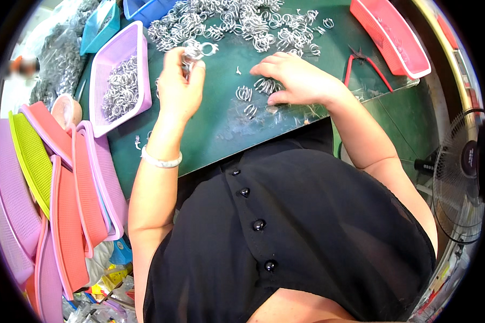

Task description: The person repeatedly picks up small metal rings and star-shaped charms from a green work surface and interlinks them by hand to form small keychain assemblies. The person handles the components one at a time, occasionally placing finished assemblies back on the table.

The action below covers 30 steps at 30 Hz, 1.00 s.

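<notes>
1. Left hand [181, 89]: raised above the table [215, 126], near the front of the ring pile [242, 27]. Its thumb and fingers pinch a bunch of silver rings, the held rings [195, 52]; they project past the fingertips, away from the body.
2. Left wrist: fitted with a white bracelet [161, 160].
3. Right hand [304, 79]: low over the table, palm down. Its fingers are bent and its thumb stands apart from them.
4. Between right thumb and fingers: a ring cluster [267, 86]. Whether the fingertips touch it cannot be told.
5. Loose rings: two small groups lie left of the right thumb, an upper group [243, 93] and a lower group [250, 111], near each other and near the table's front edge.
6. Between the hands: a small silver piece [238, 70] on the table.
7. Ring pile: spread on the table beyond both hands.
8. Left side: a purple basket [95, 86], part filled with silver rings. A pink cup [67, 110] is beside it; a basket stack [64, 204] in several colours is nearer the body.
9. Right side: red-handled pliers [349, 70], handles splayed, lie between the right hand and a red basket [390, 40].
10. Far right: a fan [458, 177], beside the right arm.
</notes>
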Motion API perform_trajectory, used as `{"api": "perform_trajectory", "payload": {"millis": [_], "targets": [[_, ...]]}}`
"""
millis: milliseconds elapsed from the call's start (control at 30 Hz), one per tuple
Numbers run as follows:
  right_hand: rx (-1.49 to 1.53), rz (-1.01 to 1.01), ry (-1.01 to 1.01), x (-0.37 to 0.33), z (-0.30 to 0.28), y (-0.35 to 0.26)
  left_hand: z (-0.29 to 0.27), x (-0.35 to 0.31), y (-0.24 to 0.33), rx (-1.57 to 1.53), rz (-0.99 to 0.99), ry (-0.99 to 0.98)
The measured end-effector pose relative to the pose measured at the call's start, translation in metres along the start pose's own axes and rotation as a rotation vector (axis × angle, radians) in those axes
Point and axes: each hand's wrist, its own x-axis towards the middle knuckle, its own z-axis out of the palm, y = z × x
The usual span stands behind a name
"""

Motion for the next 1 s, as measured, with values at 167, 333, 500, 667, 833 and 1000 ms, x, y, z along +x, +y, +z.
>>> {"api": "perform_trajectory", "payload": {"millis": [167, 333, 500, 667, 833, 1000], "targets": [[0.082, 0.085, 0.066, -0.007, 0.003, 0.003, -0.003, -0.015, 0.007, 0.606, -0.003, -0.342], [0.238, 0.152, 0.151, -0.009, 0.006, 0.004, -0.005, -0.022, 0.013, 0.746, 0.241, -0.239], [0.106, 0.059, 0.2, -0.005, 0.012, -0.007, 0.001, -0.027, 0.015, 0.451, 0.28, -0.264], [0.096, 0.114, 0.214, 0.0, 0.017, -0.008, 0.009, -0.029, 0.02, 0.333, 0.283, -0.262], [0.716, 0.312, 0.268, 0.004, 0.015, -0.004, 0.012, -0.03, 0.025, 0.177, 0.223, -0.305], [1.49, 0.361, 0.245, 0.008, 0.013, -0.014, 0.021, -0.034, 0.032, -0.506, -0.123, -0.374]]}}
